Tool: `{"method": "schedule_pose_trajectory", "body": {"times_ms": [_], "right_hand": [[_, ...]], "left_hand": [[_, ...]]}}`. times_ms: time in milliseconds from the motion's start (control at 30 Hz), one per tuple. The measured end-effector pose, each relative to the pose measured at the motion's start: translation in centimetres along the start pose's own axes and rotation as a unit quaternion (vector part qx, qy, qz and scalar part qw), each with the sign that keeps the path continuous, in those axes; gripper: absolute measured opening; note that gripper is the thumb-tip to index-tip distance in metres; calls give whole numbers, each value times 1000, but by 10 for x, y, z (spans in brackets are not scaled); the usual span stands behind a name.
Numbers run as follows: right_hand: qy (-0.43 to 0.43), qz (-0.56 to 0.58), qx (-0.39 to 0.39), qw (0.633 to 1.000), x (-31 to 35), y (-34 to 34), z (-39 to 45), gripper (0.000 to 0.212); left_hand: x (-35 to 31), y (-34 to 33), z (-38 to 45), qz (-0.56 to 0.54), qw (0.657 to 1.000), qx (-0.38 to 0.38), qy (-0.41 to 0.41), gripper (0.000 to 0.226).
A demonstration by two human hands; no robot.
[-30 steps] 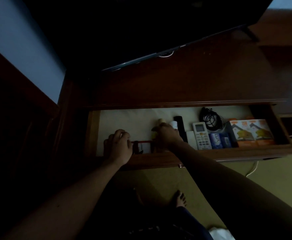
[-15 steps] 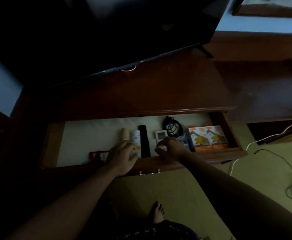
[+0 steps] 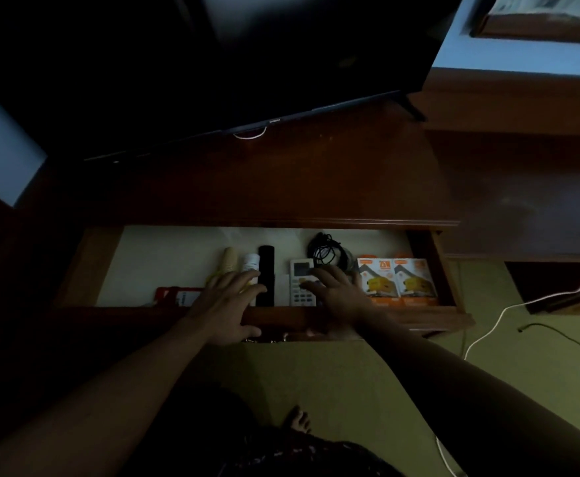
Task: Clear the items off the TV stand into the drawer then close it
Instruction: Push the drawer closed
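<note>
My left hand (image 3: 226, 304) and right hand (image 3: 336, 290) are lying over the front rail of the open drawer (image 3: 433, 315), fingers spread loose and holding nothing. Inside are sitting a white remote (image 3: 299, 270), a black remote (image 3: 267, 266), coiled cable (image 3: 326, 251) and orange boxes (image 3: 397, 277), under the bare TV stand (image 3: 281, 180).

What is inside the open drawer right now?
The drawer holds two orange boxes, a coiled black cable, white remote, black remote, bottles and a red item. Both hands cover parts of them.

Left hand (image 3: 228, 304) hides part of red item (image 3: 175, 297).
</note>
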State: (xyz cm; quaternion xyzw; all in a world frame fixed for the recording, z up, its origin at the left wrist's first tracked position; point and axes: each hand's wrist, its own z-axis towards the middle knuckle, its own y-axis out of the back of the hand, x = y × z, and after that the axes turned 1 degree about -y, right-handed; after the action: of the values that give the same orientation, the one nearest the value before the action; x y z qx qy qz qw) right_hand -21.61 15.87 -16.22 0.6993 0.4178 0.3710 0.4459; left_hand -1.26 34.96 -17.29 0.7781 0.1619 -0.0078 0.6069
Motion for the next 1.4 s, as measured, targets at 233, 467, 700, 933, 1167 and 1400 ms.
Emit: {"method": "schedule_pose_trajectory", "body": {"times_ms": [233,467,700,933,1167,1400], "right_hand": [[-32,-17,-24,999,-1,1,16,123],[-82,-26,-63,994,-11,14,45,130],[-130,-35,-57,989,-31,39,94,141],[-115,-33,-45,992,-51,53,131,138],[-124,-9,-98,987,-54,43,137,114],[-151,-27,-146,977,-49,33,140,91]], "left_hand": [[4,3,9,47,995,-60,58,123],[13,23,47,51,991,-66,101,135],[36,48,98,73,986,-57,137,142],[57,61,133,86,988,-53,115,132],[66,57,147,94,987,-72,105,114],[68,43,150,98,979,-141,112,101]]}}
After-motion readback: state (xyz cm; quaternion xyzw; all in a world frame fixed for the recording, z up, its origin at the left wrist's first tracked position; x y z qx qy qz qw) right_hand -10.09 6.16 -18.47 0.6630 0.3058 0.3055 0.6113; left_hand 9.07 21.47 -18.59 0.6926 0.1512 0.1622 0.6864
